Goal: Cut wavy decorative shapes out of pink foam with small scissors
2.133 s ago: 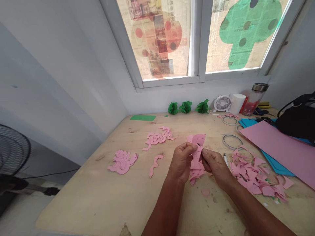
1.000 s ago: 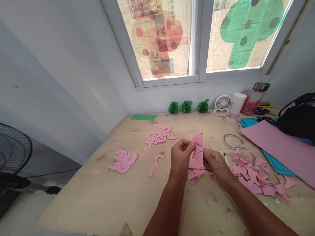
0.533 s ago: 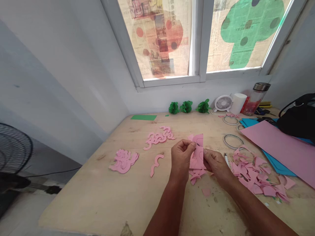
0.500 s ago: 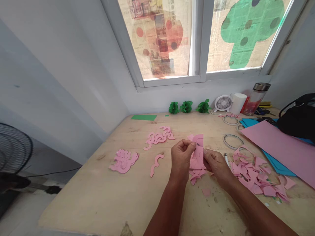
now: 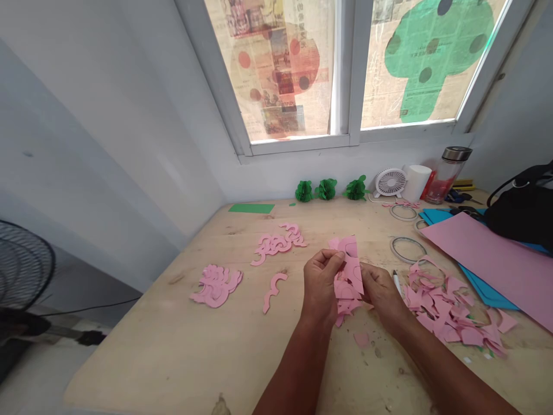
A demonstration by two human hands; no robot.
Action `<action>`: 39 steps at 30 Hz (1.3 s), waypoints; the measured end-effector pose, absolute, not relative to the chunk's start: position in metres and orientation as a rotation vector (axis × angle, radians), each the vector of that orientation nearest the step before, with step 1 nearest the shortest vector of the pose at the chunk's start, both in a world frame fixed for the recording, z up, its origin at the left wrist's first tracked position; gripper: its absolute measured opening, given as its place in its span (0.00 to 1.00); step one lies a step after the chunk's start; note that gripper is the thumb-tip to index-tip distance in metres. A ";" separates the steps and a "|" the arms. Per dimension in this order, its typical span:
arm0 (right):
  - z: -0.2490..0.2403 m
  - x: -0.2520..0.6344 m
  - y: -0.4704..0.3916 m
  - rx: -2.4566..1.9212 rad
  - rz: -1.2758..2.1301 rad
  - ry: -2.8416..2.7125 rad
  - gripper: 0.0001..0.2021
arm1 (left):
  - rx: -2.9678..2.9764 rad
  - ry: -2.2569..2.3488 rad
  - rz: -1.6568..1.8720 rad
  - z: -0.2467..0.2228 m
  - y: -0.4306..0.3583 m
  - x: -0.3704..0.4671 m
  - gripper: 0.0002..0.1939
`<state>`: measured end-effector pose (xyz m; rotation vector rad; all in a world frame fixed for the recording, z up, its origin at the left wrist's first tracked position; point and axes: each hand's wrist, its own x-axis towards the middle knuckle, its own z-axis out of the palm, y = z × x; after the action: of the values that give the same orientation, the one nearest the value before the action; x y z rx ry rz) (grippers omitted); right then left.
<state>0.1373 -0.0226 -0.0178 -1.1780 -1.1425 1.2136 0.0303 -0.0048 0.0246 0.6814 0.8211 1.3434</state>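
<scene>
My left hand [image 5: 322, 282] pinches the left side of a folded pink paper [image 5: 353, 265] that has curved lines and cut edges. Close to the paper's right edge, my right hand [image 5: 380, 291] has its fingers closed; what they hold is hidden. Pink scraps [image 5: 345, 311] lie below the paper. To the left are a curved pink strip [image 5: 274, 291], a group of scalloped pink cutouts [image 5: 276, 243] and a stack of pink cutouts [image 5: 216, 285]. A big pile of pink scraps [image 5: 449, 308] lies right of my right hand.
Green paper ornaments [image 5: 326, 189], a small white fan [image 5: 390, 183] and a glass bottle [image 5: 448, 176] stand along the wall. Tape rings [image 5: 409, 249], a white pen [image 5: 397, 281], pink sheets [image 5: 488, 253] and a black bag [image 5: 525, 207] are on the right. A floor fan [image 5: 26, 276] stands far left.
The lower part of the held pink paper now shows a slanted, curved edge where it was straight before. Both hands have shifted slightly right and down with it.
</scene>
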 end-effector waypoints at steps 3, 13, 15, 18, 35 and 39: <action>-0.020 0.137 -0.022 -1.191 1.203 -1.135 0.21 | 0.666 0.817 1.350 0.024 -0.006 0.032 0.08; -0.017 0.138 -0.022 -1.139 1.182 -1.150 0.20 | 0.687 0.833 1.372 0.023 -0.009 0.037 0.08; -0.016 0.138 -0.023 -1.147 1.184 -1.139 0.19 | 0.717 0.822 1.358 0.021 -0.009 0.036 0.08; -0.014 0.138 -0.024 -1.181 1.169 -1.134 0.21 | 0.729 0.817 1.356 0.021 -0.008 0.035 0.08; -0.013 0.137 -0.025 -1.201 1.157 -1.145 0.24 | 0.736 0.877 1.388 0.027 -0.008 0.034 0.07; -0.013 0.137 -0.025 -1.202 1.169 -1.153 0.24 | 0.748 0.880 1.394 0.026 -0.009 0.035 0.07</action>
<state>0.1371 -0.0248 -0.0132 -1.2017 -1.1532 1.1690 0.0349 -0.0090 0.0259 0.7477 0.8796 1.3938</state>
